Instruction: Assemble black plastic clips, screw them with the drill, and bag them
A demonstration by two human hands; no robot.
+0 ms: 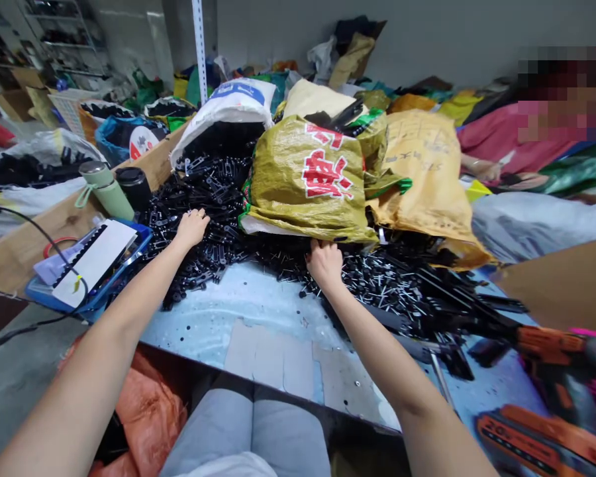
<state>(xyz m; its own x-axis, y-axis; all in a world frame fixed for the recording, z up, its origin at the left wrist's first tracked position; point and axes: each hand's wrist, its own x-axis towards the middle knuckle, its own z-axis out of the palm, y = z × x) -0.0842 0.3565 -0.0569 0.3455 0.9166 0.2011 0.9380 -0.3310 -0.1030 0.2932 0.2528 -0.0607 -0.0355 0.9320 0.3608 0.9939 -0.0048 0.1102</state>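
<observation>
My left hand (193,227) reaches into a heap of black plastic clip-like parts (213,192), its fingers curled down among them. What it grips, if anything, is too small to make out. My right hand (326,262) is at the lower edge of an olive-yellow woven sack (298,172) with red characters. Its fingers are bent inward and partly hidden under that edge, beside a pile of screws and small black pieces (377,281). Black parts spill from a white sack (228,106) behind my left hand.
A blue tray (92,305) with papers, a green flask (104,189) and a black cup (133,187) stand at the left. An orange power drill (551,348) and its battery pack (521,440) are at the right. Another person in a pink sleeve (501,136) is at the back right.
</observation>
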